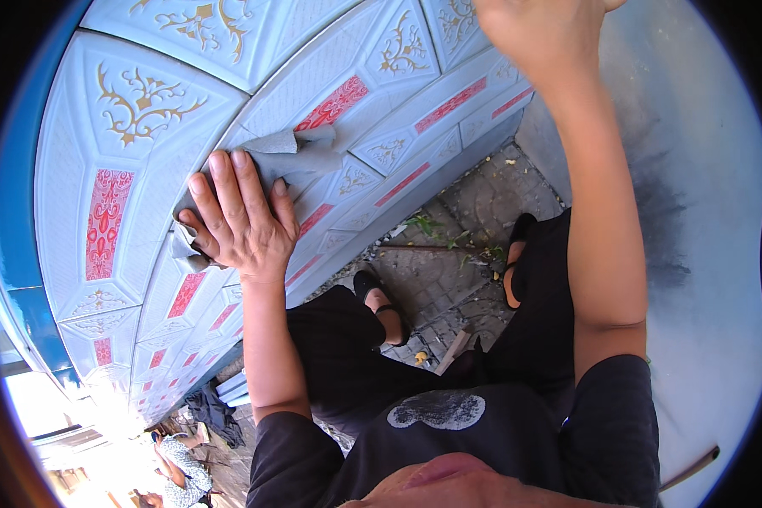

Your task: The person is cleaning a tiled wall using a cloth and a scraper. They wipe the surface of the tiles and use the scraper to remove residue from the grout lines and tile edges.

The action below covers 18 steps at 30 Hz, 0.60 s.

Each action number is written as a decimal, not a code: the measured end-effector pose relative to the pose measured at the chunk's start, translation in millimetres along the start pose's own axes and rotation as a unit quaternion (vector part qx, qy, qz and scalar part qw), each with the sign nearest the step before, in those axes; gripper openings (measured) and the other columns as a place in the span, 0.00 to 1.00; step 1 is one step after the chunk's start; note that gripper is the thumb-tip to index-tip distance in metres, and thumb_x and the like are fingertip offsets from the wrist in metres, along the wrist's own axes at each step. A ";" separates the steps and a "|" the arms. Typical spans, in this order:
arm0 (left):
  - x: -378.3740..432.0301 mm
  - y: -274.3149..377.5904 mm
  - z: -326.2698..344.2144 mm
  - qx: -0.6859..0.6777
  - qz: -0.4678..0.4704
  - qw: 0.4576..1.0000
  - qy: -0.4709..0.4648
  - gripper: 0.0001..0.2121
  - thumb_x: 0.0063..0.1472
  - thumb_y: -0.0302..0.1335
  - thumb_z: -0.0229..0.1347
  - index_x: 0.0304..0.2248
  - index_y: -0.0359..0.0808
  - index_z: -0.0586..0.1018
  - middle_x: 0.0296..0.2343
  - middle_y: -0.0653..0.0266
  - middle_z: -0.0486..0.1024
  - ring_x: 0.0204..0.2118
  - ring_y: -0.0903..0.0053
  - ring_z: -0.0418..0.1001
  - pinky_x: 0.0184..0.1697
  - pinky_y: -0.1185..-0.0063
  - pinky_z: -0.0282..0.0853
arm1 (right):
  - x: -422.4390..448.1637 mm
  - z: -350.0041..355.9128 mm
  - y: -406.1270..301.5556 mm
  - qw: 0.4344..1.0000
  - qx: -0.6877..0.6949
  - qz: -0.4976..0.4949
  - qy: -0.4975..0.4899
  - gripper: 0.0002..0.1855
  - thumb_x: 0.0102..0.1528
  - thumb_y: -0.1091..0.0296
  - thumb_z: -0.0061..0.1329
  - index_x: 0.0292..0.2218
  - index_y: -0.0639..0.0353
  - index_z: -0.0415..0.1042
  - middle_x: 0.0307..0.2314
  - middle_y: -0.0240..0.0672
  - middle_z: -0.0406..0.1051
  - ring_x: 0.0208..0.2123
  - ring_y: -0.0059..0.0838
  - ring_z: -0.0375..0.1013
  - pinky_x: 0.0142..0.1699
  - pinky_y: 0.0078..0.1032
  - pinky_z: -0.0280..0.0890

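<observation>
My left hand lies flat over a crumpled grey cloth, pinning it against the tiled wall. Edges of the cloth stick out beyond the fingertips and beside the little finger. White embossed tiles with gold scrollwork and red patterned panels cover this wall. At the top edge of the view is my right hand, raised on an outstretched arm near the corner of the two walls. Its fingers are mostly cut off by the frame, so what they touch or hold is hidden.
A plain pale wall with a dark smudge rises at my right. Paving with weeds, debris and a wood piece lies around my feet. Blue tile trim borders the wall. Another person is at lower left, near dark fabric.
</observation>
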<state>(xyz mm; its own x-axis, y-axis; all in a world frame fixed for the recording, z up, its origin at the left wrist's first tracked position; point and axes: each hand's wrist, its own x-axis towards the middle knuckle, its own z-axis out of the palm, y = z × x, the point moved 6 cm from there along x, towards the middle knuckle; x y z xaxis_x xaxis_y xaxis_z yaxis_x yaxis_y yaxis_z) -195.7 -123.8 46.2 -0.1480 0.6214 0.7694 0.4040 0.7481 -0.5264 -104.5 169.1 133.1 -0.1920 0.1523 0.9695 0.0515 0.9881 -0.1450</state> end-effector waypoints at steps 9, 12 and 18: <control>-0.2 -0.2 -0.4 -0.005 -0.002 1.000 -0.005 0.25 0.68 0.42 0.45 0.58 0.35 0.70 0.60 0.57 0.64 0.65 0.58 0.57 0.69 0.62 0.38 | 1.7 1.2 -2.1 1.000 0.007 -0.008 -0.001 0.11 0.47 0.59 0.63 0.19 0.53 0.78 0.13 0.24 0.67 0.27 0.28 0.63 0.47 0.35 0.48; -0.8 -0.2 -0.6 0.000 -0.005 1.000 -0.016 0.25 0.68 0.42 0.45 0.58 0.35 0.70 0.60 0.58 0.64 0.65 0.58 0.57 0.69 0.62 0.37 | 2.4 0.8 -2.0 1.000 0.006 -0.013 0.008 0.11 0.47 0.59 0.63 0.19 0.53 0.78 0.12 0.24 0.67 0.28 0.28 0.63 0.48 0.35 0.48; -0.5 -0.7 0.2 0.002 -0.003 1.000 -0.011 0.25 0.68 0.42 0.45 0.58 0.35 0.70 0.60 0.59 0.64 0.65 0.59 0.57 0.69 0.62 0.37 | 2.1 3.9 -4.2 0.999 0.027 0.005 -0.029 0.10 0.47 0.59 0.63 0.19 0.52 0.79 0.12 0.24 0.66 0.28 0.28 0.63 0.48 0.35 0.48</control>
<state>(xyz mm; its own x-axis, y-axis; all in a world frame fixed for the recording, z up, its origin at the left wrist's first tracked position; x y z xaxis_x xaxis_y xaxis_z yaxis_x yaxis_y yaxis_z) -196.1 -124.6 46.1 -0.1706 0.6215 0.7646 0.4002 0.7528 -0.5226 -108.9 165.3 134.9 -0.2482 0.1623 0.9550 0.0008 0.9859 -0.1673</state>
